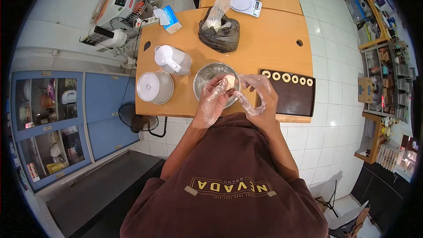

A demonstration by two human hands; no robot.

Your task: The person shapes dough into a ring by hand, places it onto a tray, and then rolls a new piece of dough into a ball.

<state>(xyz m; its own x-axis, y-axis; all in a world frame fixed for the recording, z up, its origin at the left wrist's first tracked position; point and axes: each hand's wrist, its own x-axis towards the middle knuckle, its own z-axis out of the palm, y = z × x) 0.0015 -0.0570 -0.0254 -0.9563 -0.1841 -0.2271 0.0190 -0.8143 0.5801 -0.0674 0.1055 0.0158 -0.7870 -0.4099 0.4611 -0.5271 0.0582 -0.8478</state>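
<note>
A small pale lump of dough [230,80] is pinched in the fingers of my left hand [213,99], above the near part of a metal bowl [203,73]. My right hand [261,97] is dusted with white flour. Its thumb and fingers curve apart beside the dough, the thumb tip close to it; whether they touch is hard to tell. White powder coats the bowl's inside, and my hands hide part of it. To the right, a dark baking tray [293,99] carries a row of several dough rings [286,77] along its far edge.
Left of the bowl stand a white-lidded pitcher [174,59] and a round lidded tub [155,87]. Farther back are a black plastic bag [219,33], a blue box [172,20] and a white kitchen scale [246,5]. The wooden table's [264,35] near edge meets my shirt.
</note>
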